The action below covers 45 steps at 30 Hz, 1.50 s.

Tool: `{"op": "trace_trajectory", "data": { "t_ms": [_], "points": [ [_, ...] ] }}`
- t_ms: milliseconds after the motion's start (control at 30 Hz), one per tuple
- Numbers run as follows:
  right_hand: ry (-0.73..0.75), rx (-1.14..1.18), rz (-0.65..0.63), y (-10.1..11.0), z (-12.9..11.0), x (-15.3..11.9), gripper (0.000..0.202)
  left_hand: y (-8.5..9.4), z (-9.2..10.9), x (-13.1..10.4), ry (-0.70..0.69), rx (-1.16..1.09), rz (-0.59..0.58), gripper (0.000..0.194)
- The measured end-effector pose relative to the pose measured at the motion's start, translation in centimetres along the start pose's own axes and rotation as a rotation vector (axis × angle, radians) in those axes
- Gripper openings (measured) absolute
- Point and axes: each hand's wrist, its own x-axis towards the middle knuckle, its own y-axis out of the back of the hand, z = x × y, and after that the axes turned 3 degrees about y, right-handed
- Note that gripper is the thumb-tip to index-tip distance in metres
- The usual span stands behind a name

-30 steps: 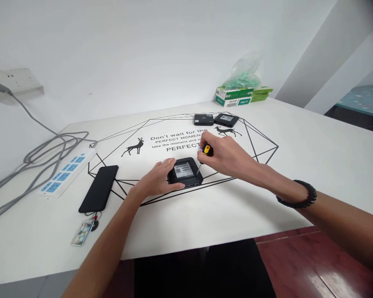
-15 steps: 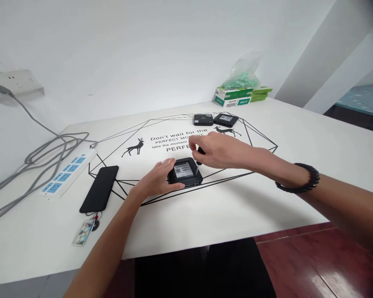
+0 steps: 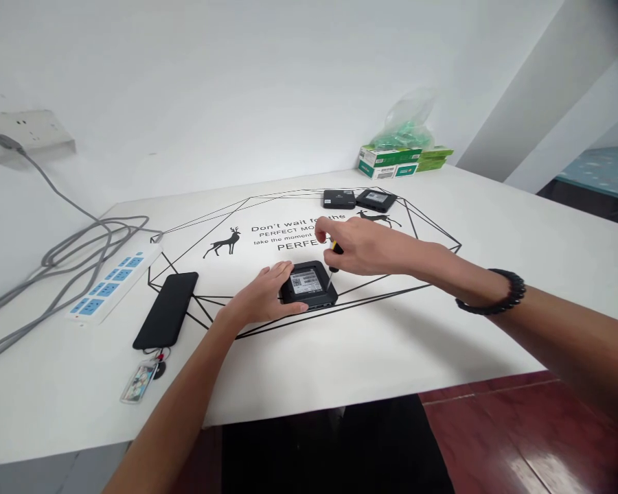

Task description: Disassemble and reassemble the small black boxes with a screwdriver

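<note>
A small black box-shaped device (image 3: pixel 316 296) with a white printed label lies flat on the white table. My left hand (image 3: pixel 265 295) grips its left side, with the fingers at the far edge and the thumb along the near edge. Above the device's right side, my right hand (image 3: pixel 353 245) is closed around a screwdriver (image 3: pixel 336 258) with a black and yellow handle. The thin metal shaft points down to the device's right corner area; whether the tip sits in a screw is too small to tell.
Left of the device lie a black phone (image 3: pixel 165 310) with a keyring charm (image 3: pixel 139 381), a white power strip (image 3: pixel 114 285) and a coiled grey cable (image 3: pixel 100 240). Two similar black devices, one (image 3: pixel 338 200) beside the other (image 3: pixel 375 200), lie farther back. Green-and-white boxes (image 3: pixel 390 158) carry a plastic bag (image 3: pixel 409 127).
My right hand has turned slightly around the screwdriver, and yellow on the handle now shows. The left hand keeps its hold on the device. The whole view has shifted a little.
</note>
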Motion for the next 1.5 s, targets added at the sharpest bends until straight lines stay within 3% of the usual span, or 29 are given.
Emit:
{"op": "trace_trajectory", "data": {
  "t_ms": [167, 233, 300, 433, 500, 567, 700, 800, 933, 1500],
  "points": [
    [-0.123, -0.082, 0.004, -0.1, 0.4, 0.1, 0.028, 0.1, 0.1, 0.0, -0.008, -0.009, 0.01, 0.084],
    [-0.069, -0.041, -0.01, -0.2, 0.7, 0.1, 0.025, 0.1, 0.2, 0.0, -0.014, -0.011, 0.012, 0.083],
    [0.006, 0.022, -0.01, -0.3, 0.9, 0.0, 0.037, 0.1, 0.1, 0.0, -0.019, -0.014, 0.012, 0.082],
    [-0.098, -0.018, 0.004, -0.1, 0.8, -0.2, 0.033, 0.2, 0.1, 0.0, -0.019, -0.019, 0.01, 0.083],
    [-0.065, 0.018, -0.002, -0.1, 0.8, -0.3, 0.026, 0.2, 0.1, -0.1, -0.014, -0.021, 0.004, 0.083],
    [-0.005, 0.058, -0.001, -0.1, 0.8, -0.4, 0.032, 0.2, 0.1, -0.1, -0.005, -0.026, -0.004, 0.084],
    [-0.1, -0.011, 0.04, -0.2, 0.8, -0.6, 0.025, 0.2, 0.1, -0.1, -0.007, -0.024, -0.003, 0.084],
    [-0.029, 0.034, 0.028, -0.2, 0.7, -0.7, 0.029, 0.2, 0.1, -0.1, -0.019, -0.01, 0.003, 0.083],
    [-0.103, -0.022, 0.012, 0.1, 0.4, -0.7, 0.023, 0.2, 0.1, 0.0, -0.015, 0.0, 0.003, 0.084],
    [0.039, 0.093, -0.02, -0.1, 0.6, -0.8, 0.03, 0.1, 0.0, 0.0, 0.018, 0.031, -0.017, 0.088]
  ]
}}
